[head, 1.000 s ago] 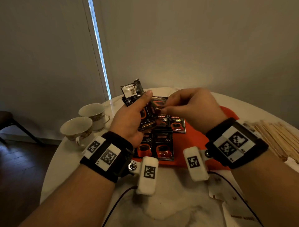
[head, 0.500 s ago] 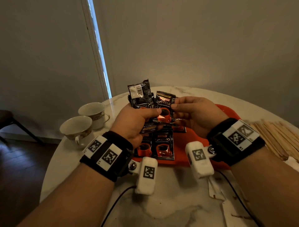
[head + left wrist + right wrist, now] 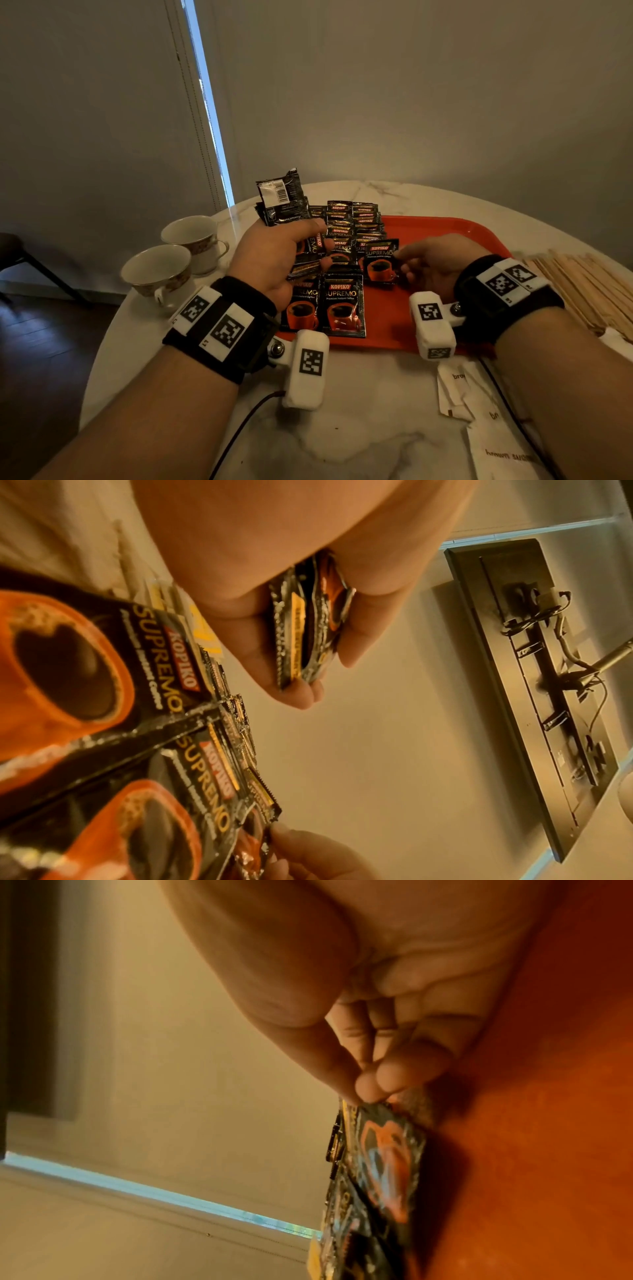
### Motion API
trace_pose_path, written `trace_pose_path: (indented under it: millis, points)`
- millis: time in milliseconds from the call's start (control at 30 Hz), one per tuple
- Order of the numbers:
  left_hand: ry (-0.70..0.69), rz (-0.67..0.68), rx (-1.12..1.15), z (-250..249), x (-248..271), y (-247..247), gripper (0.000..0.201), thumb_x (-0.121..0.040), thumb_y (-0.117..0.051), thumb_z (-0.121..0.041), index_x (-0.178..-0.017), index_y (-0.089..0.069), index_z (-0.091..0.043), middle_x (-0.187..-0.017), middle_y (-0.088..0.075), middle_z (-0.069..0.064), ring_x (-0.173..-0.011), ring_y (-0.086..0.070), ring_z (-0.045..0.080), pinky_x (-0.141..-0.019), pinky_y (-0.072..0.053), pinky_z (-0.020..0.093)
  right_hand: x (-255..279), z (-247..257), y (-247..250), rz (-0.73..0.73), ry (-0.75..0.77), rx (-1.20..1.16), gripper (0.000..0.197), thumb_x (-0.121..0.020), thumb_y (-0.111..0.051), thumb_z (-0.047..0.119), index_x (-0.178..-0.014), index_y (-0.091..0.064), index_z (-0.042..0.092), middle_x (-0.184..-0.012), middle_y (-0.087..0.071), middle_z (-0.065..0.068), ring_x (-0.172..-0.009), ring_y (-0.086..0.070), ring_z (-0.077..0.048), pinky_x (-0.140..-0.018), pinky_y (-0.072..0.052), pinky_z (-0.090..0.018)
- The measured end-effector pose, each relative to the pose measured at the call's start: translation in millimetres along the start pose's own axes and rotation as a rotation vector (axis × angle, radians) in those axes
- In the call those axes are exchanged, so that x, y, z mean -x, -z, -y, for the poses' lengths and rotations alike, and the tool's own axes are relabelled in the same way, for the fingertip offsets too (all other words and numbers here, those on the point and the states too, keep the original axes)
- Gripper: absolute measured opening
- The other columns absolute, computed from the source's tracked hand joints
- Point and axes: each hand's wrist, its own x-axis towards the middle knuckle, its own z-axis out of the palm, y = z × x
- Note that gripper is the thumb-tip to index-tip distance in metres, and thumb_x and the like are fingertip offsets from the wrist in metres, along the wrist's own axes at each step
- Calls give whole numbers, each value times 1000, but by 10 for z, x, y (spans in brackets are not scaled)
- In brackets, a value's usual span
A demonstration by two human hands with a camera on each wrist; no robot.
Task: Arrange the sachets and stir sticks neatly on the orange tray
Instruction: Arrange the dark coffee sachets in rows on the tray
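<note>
The round white marble table (image 3: 359, 442) fills the lower frame. On it, at centre right, lies the flat orange plastic tray (image 3: 442, 236) with black coffee sachets in rows (image 3: 343, 305). Pale wooden stir sticks (image 3: 582, 284) lie at the right edge (off the tray). The left hand (image 3: 274, 260) grips a stack of sachets (image 3: 281, 198). The right hand (image 3: 435, 263) pinches one black sachet (image 3: 379, 260) over the tray.
</note>
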Motion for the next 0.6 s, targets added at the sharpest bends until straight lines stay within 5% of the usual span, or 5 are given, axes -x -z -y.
trace_pose_path:
  millis: [133,367,600]
  points:
    - [9,0,-1,-10,6,6,24,-92,-73,-3,-115,-68,-5,-86,-78,12,-73,-74,22,-60,-61,35,-26,-26,-25,-1,71,67,5,-92,-68,2,-95,-68,-1,-67,-64,-8,-60,-60,-16,-58,-51,-26]
    - [19,9,-7,-13,19,0,23,-92,-72,-5,-114,-70,-2,-83,-77,10,-75,-74,22,-62,-61,36,-85,-40,-25,21,78,74,10,-94,-66,8,-101,-69,1,-73,-72,-8,-63,-66,-17,-57,-54,-29]
    - [71,62,-28,-35,39,-10,7,-95,-64,-4,-100,-69,-3,-80,-76,10,-74,-76,22,-69,-63,38,3,3,-53,-4,150,42,6,-95,-67,12,-96,-66,6,-69,-62,-4,-61,-57,-14,-60,-49,-27]
